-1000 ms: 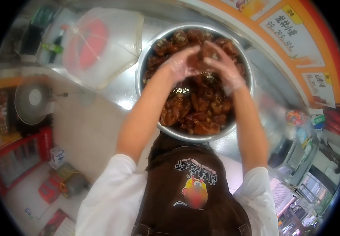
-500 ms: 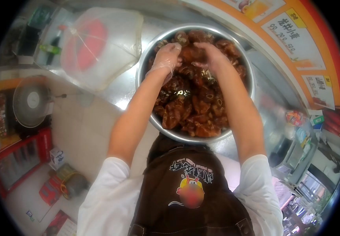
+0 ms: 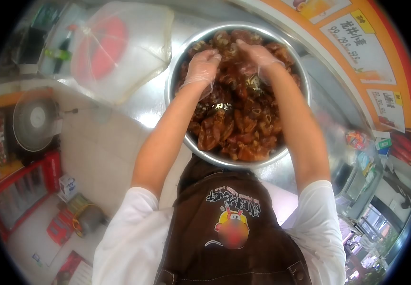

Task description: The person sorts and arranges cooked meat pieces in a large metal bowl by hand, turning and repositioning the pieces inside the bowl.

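Observation:
A large round metal bowl [image 3: 305,97] is heaped with glossy, dark brown marinated meat [image 3: 236,121], with pale slices that look like onion or garlic among it. Both my hands wear thin clear plastic gloves and are in the far half of the bowl. My left hand [image 3: 203,69] has its fingers curled into the meat at the upper left, their tips partly hidden. Across from it, my right hand [image 3: 258,59] curves round meat, its thumb toward the far rim and its fingers lower. Blurred meat lies between the two hands.
Under the bowl is a shiny metal counter [image 3: 153,107]. A translucent mesh food cover [image 3: 146,52] over something red stands to the left. An orange menu board [image 3: 357,45] curves along the far right. On the floor side are a fan [image 3: 37,116] and a red-framed fridge [image 3: 20,194].
My right hand has turned and shifted slightly, its thumb now farther up and its glove showing more clearly. My left hand stays at almost the same spot. The view has shifted slightly.

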`<state>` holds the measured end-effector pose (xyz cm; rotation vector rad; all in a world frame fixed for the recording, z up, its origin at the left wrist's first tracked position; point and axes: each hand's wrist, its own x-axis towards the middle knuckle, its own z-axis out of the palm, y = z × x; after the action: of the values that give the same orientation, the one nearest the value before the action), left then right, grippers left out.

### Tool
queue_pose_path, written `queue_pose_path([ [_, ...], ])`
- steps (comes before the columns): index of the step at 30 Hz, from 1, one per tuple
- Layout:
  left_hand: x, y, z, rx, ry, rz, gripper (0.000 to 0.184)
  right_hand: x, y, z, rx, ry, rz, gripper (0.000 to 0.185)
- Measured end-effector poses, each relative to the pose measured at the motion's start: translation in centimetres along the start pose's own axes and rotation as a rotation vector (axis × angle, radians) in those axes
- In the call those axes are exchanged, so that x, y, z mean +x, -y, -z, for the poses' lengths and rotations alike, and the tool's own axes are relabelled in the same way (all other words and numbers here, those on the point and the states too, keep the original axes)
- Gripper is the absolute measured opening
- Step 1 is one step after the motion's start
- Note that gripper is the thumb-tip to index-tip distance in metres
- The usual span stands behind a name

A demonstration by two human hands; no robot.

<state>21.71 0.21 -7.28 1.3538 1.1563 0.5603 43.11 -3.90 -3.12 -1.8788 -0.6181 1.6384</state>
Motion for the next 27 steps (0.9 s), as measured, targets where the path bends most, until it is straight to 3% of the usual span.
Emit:
queue_pose_path([
  [3,-0.6,-0.1,-0.2,0.169,-0.104,-0.123,0.037,-0.6,-0.3,0.2,0.014,-0.142,0.014,0.073],
  [4,-0.8,-0.4,-0.3,0.17,-0.099,-0.124,0.037,-0.7,-0.8,0.5,0.023,-0.115,0.072,0.069],
  [6,-1.2,-0.8,-0.5,0.512,-0.188,-0.425,0.044,-1.0,-1.8,0.8,0.038,-0.093,0.128,0.065],
  [10,-2.7,-4.2,-1.3,0.816,-0.131,-0.525,0.054,1.7,-5.7,2.3,-0.111,-0.01,0.393,0.052],
  [11,-2.4,-4.3,-1.3,0.818,-0.126,-0.53,0.054,2.6,-6.6,2.8,-0.166,0.022,0.495,0.05],
  [12,-2.2,-4.4,-1.3,0.845,-0.109,-0.523,0.051,-1.1,-4.9,1.9,-0.265,-0.078,0.46,0.054],
  [15,-1.1,-3.5,-1.2,0.867,-0.113,-0.541,0.05,-0.4,-7.9,3.2,-0.134,-0.176,0.534,0.05],
  [16,-1.1,-3.3,-1.1,0.853,-0.114,-0.531,0.05,-3.1,-7.2,3.0,-0.007,-0.183,0.409,0.042],
  [22,-2.7,-3.7,-0.5,0.837,-0.138,-0.532,0.059,-10.8,-12.7,7.4,0.105,-0.306,0.395,0.033],
  [25,-5.0,-3.8,-0.2,0.629,-0.231,-0.579,0.047,-14.7,-15.5,9.5,0.172,-0.4,0.375,0.032],
  [27,-8.0,-4.5,-1.0,0.551,-0.158,-0.535,0.046,-16.5,-17.8,11.1,0.161,-0.419,0.307,0.033],
])
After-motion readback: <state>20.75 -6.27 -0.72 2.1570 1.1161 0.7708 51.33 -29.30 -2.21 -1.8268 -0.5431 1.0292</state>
